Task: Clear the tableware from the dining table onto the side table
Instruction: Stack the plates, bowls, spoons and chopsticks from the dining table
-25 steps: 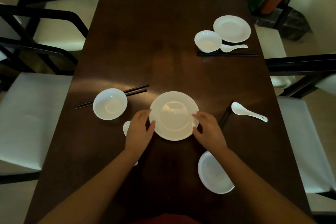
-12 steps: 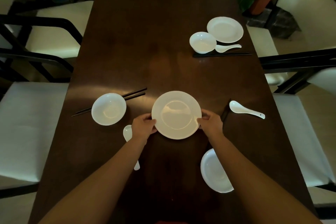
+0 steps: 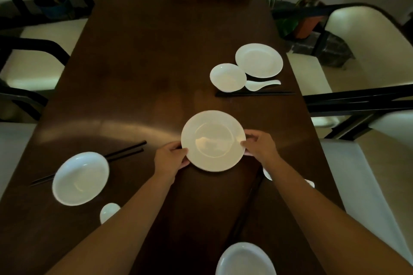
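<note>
Two hands (image 3: 171, 159) gripping level plate (image 3: 213, 140)

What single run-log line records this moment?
phase: lifting | object: plate | left hand: gripping rim | right hand: gripping rim | remaining: bowls, spoons, chopsticks

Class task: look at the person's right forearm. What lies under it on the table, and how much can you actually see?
Under the right forearm a white spoon shows only at its two ends, and dark chopsticks show beside it. The spoon's middle is covered.
</note>
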`<state>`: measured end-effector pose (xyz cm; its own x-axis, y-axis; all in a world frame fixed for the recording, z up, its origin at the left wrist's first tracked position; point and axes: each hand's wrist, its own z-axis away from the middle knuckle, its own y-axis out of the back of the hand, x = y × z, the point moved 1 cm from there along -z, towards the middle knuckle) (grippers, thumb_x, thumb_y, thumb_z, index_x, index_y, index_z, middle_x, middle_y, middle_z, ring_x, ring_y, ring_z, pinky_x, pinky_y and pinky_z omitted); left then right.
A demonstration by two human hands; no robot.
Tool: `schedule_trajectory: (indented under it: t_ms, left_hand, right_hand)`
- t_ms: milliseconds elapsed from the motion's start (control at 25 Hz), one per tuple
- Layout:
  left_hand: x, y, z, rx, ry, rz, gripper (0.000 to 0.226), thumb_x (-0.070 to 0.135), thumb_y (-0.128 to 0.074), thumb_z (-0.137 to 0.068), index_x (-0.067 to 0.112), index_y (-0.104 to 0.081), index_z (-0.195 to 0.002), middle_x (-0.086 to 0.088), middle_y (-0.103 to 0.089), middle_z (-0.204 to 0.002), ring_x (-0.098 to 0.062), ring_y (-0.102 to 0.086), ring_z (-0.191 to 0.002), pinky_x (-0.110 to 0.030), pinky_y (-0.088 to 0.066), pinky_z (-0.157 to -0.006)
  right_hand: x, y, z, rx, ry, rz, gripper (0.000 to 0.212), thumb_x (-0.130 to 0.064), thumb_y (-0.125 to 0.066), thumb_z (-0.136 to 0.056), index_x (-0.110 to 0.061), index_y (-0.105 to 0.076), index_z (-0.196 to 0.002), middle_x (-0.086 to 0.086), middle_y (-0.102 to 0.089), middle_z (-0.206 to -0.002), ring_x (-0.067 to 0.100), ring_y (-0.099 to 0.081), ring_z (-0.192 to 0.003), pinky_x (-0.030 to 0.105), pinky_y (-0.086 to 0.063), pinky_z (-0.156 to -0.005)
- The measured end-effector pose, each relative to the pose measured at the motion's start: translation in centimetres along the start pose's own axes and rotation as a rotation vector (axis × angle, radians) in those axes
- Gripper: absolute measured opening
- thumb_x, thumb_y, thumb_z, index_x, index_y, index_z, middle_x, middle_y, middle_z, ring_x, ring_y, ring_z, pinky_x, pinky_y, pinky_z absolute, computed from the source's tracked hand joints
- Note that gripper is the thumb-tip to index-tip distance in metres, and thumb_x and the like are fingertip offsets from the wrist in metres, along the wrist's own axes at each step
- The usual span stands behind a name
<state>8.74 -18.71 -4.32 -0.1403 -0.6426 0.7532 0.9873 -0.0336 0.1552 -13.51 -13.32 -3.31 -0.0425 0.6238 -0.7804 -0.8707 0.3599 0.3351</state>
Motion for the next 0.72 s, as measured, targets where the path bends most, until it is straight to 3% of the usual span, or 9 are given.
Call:
schedule_trajectory:
  t_ms: [160,280,400,480,560,600,680,720]
  left_hand:
    - [1.7,-3.4,-1.4,0.013,-0.028,0.044,0.035,0.001,-0.064,-0.082,0.008,-0.062,-0.117,-0.006,-0.065,-0.1,-0.016,-0.063,-0.082,-0.02,-0.055,-0.053]
    - [2.3,-5.0,-1.9,0.042,-0.055,0.063,0.034,0.002,-0.065,-0.082,0.01,-0.063,-0.115,0.006,-0.063,-0.081,-0.009,-0.062,-0.074,-0.018,-0.055,-0.05]
    - [2.0,-5.5,-2.4,0.081,-0.06,0.06,0.032,0.004,-0.066,-0.081,0.01,-0.064,-0.112,0.007,-0.064,-0.078,-0.009,-0.063,-0.075,-0.019,-0.055,-0.051]
    - [1.7,-5.5,-2.7,0.108,-0.038,0.066,0.029,0.005,-0.066,-0.081,0.011,-0.064,-0.11,0.004,-0.064,-0.081,-0.011,-0.063,-0.077,-0.023,-0.054,-0.053]
    - [1.3,-5.7,-2.8,0.128,-0.035,0.075,0.026,0.006,-0.065,-0.082,0.012,-0.064,-0.108,0.002,-0.064,-0.085,-0.012,-0.062,-0.078,-0.025,-0.052,-0.057]
    - [1.2,-5.7,-2.8,0.133,-0.041,0.077,0.026,0.007,-0.065,-0.082,0.012,-0.064,-0.108,0.002,-0.064,-0.085,-0.012,-0.062,-0.079,-0.026,-0.052,-0.059]
    - [1.0,-5.7,-2.8,0.118,-0.058,0.09,0.025,0.007,-0.065,-0.083,0.013,-0.065,-0.107,0.001,-0.065,-0.088,-0.013,-0.063,-0.081,-0.028,-0.052,-0.062]
    - [0.9,-5.6,-2.9,0.104,-0.068,0.103,0.025,0.007,-0.065,-0.082,0.013,-0.065,-0.107,-0.001,-0.066,-0.091,-0.014,-0.063,-0.083,-0.028,-0.052,-0.063]
  right_hand:
    - [-0.6,2.6,-3.3,-0.044,0.005,-0.094,0.04,0.005,-0.061,-0.082,-0.009,-0.06,-0.119,0.015,-0.067,-0.104,0.028,-0.065,-0.097,0.039,-0.057,-0.08]
    - [-1.2,3.7,-4.4,-0.082,0.008,-0.132,0.04,0.005,-0.061,-0.082,-0.009,-0.059,-0.12,0.012,-0.067,-0.094,0.025,-0.066,-0.093,0.033,-0.056,-0.074]
    - [-1.9,5.4,-5.4,-0.18,0.003,-0.075,0.037,0.0,-0.062,-0.084,-0.006,-0.057,-0.12,0.011,-0.067,-0.091,0.021,-0.066,-0.084,0.023,-0.057,-0.064]
    - [-3.2,7.8,-7.3,-0.097,0.037,-0.168,0.031,-0.002,-0.061,-0.085,-0.001,-0.057,-0.116,0.021,-0.066,-0.104,0.024,-0.063,-0.084,0.023,-0.057,-0.066]
    - [-5.3,10.9,-10.4,0.073,0.119,-0.239,0.028,-0.003,-0.058,-0.087,0.002,-0.057,-0.115,0.027,-0.061,-0.115,0.028,-0.061,-0.088,0.032,-0.054,-0.08]
    - [-6.3,12.3,-12.2,0.177,0.216,-0.088,0.031,-0.005,-0.059,-0.087,-0.001,-0.057,-0.118,0.025,-0.061,-0.116,0.029,-0.062,-0.091,0.036,-0.052,-0.087]
    - [-8.0,14.1,-15.5,0.356,0.503,0.572,0.041,-0.01,-0.06,-0.087,-0.009,-0.053,-0.127,0.016,-0.059,-0.124,0.029,-0.057,-0.107,0.039,-0.047,-0.096]
    - [-8.4,14.5,-17.1,0.369,0.656,0.891,0.045,-0.01,-0.059,-0.086,-0.012,-0.05,-0.131,0.014,-0.055,-0.129,0.029,-0.051,-0.116,0.041,-0.045,-0.097]
